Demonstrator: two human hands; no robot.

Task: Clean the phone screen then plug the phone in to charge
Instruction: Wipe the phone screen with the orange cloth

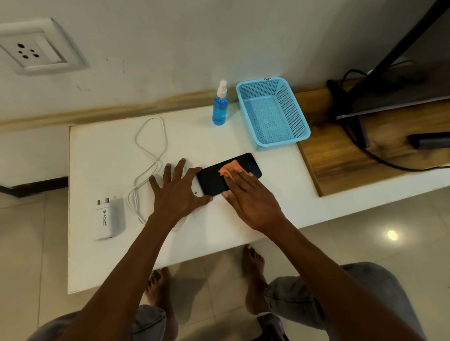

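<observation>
Blue basket (pixel 273 113) — beside spray bottle (pixel 220 106)

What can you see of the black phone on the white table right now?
The black rectangular phone lies flat, dark glossy screen up, on the white table, turned slightly askew. The right hand presses a small orange cloth onto the screen with straight fingers. The left hand, fingers spread, braces the phone's left end. No cable is seen plugged in, though that end is partly hidden.
</observation>
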